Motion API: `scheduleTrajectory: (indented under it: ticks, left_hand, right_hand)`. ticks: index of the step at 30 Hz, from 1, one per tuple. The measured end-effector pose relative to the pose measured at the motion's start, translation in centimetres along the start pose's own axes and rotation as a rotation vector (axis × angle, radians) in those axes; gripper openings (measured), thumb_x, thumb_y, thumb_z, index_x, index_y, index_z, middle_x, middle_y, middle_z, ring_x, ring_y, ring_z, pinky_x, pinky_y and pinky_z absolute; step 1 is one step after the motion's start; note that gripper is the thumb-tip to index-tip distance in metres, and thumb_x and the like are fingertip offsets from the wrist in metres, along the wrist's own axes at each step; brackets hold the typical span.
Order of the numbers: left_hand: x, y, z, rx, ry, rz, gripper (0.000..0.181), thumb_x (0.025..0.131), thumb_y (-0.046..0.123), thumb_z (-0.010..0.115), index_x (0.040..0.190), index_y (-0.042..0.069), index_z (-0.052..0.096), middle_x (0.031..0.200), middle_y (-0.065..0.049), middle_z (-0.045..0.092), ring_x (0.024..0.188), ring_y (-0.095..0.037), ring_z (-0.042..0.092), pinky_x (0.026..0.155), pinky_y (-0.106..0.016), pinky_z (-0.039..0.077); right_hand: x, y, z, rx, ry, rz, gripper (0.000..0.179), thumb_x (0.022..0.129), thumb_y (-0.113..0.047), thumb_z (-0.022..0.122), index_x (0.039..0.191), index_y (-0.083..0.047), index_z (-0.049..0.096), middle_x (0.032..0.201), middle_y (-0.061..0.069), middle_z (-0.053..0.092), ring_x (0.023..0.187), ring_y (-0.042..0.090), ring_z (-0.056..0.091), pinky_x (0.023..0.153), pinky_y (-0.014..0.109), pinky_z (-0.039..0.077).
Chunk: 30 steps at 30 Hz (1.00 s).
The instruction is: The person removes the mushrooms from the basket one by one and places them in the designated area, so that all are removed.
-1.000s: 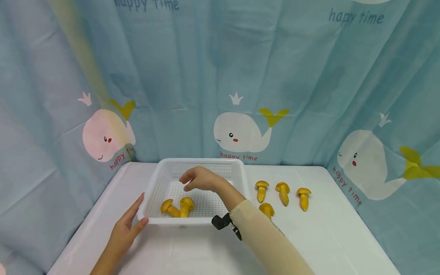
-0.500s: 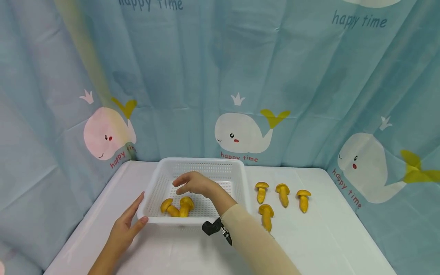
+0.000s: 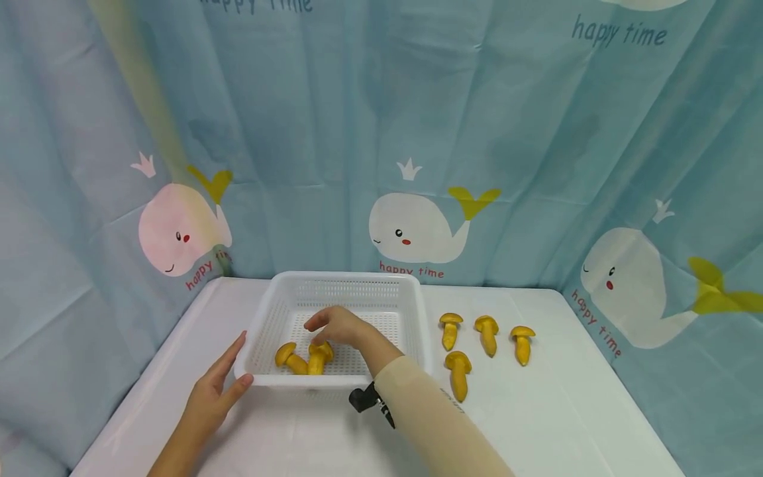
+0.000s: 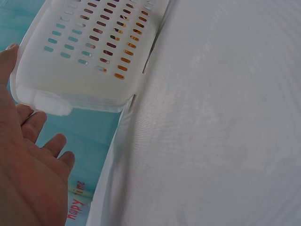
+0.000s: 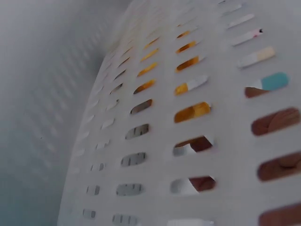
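Observation:
In the head view, my left hand (image 3: 207, 397) rests its straightened fingers and thumb against the near left corner of a white perforated plastic basket (image 3: 334, 381). The left wrist view shows this hand (image 4: 33, 155) at the basket's rim. My right hand (image 3: 341, 326) is inside the basket, its fingers loosely bent and its thumb right at the cap of a yellow mushroom (image 3: 318, 366). Another yellow mushroom (image 3: 292, 359) lies just left of it, tilted on the basket floor. Seen from the right wrist, the basket wall (image 5: 155, 165) covers most of the hand and mushrooms.
Several more yellow mushrooms, among them a near one (image 3: 458, 376) and a far right one (image 3: 522, 344), lie on the white table (image 3: 566, 411) right of the basket. A blue whale-print curtain (image 3: 322, 165) hangs behind and at both sides.
My right hand has lowered and shifted slightly toward the near side, down to the right-hand mushroom in the basket. The left hand stays at the basket corner.

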<state>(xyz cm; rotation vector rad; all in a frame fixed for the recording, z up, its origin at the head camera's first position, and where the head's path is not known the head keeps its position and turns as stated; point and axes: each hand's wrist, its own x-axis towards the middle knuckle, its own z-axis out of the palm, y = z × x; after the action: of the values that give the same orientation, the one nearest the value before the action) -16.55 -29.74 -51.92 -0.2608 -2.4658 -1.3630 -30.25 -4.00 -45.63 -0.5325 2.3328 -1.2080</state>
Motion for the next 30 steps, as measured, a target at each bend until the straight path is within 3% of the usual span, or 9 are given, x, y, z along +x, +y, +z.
scheduleTrajectory:
  ticks: [5,14,24,30]
  left_hand:
    - [-0.16,0.17,-0.04,0.024,-0.001,-0.024,0.075,0.098,0.012,0.069,0.162,0.027,0.033,0.167,-0.003,0.031,0.143,0.019,0.02,0.103,0.002,0.025]
    - [0.0,0.05,-0.06,-0.001,-0.002,-0.005,0.075,0.098,0.009,0.069,0.162,0.026,0.033,0.167,-0.003,0.032,0.145,0.016,0.021,0.105,0.002,0.024]
    - [-0.35,-0.28,0.08,0.019,-0.014,-0.036,0.074,0.099,0.012,0.068,0.162,0.028,0.033,0.167,-0.003,0.032,0.142,0.02,0.02,0.102,0.001,0.024]
    - [-0.2,-0.21,-0.03,0.019,-0.014,-0.032,0.073,0.099,0.013,0.067,0.162,0.028,0.032,0.167,-0.003,0.032,0.143,0.019,0.02,0.103,0.002,0.023]
  right_hand:
    - [-0.12,0.23,0.2,-0.034,-0.008,0.026,0.035,0.088,-0.008,0.079,0.122,-0.008,0.074,0.121,0.006,0.074,0.106,0.014,0.066,0.106,0.036,0.051]
    - [-0.46,0.31,0.09,-0.1,0.01,0.082,0.029,0.086,-0.01,0.082,0.115,-0.011,0.078,0.102,-0.005,0.075,0.093,0.01,0.064,0.101,0.034,0.053]
    - [-0.6,0.96,-0.44,-0.032,0.0,0.184,0.021,0.082,-0.008,0.084,0.102,-0.016,0.081,0.098,-0.005,0.074,0.091,0.016,0.063,0.099,0.049,0.054]
    - [-0.28,0.87,-0.59,-0.059,0.033,0.186,0.017,0.082,-0.007,0.083,0.096,-0.016,0.081,0.092,-0.004,0.073,0.089,0.021,0.063,0.09,0.044,0.055]
